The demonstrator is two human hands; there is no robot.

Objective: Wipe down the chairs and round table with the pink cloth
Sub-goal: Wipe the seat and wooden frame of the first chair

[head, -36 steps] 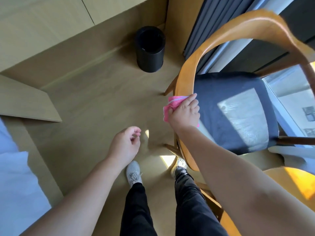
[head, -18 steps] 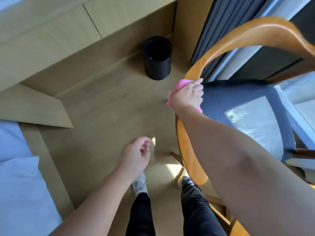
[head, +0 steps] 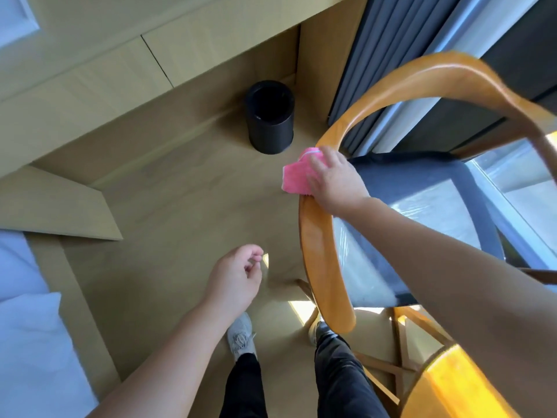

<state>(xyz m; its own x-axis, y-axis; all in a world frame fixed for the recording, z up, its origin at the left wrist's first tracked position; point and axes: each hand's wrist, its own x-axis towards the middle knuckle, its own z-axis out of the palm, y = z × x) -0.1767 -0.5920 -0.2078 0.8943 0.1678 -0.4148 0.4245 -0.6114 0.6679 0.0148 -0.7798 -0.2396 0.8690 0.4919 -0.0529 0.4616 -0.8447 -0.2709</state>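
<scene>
A: Right hand?
B: Pressed flat on the pink cloth, fingers spread and curled lightly over it, pinning it against the curved wooden backrest of the chair. Cloth bunched under the fingertips, spilling out just past them toward the floor side.

A: Left hand?
B: Hanging free above the wooden floor, well apart from the chair rail. Fingers loosely curled toward the palm, half closed, gripping nothing.

A: Around the cloth?
B: Orange-brown rail running from under the right palm down toward the legs and arching up beyond the fingertips. Dark blue seat cushion on the palm side of the rail, sunlit in part. Black cylindrical bin on the floor beyond the fingertips, near but not touching. Grey curtain behind the rail.

A: The round table?
B: Only a bright yellow-orange edge low at the right, under the right forearm; cannot tell more.
</scene>
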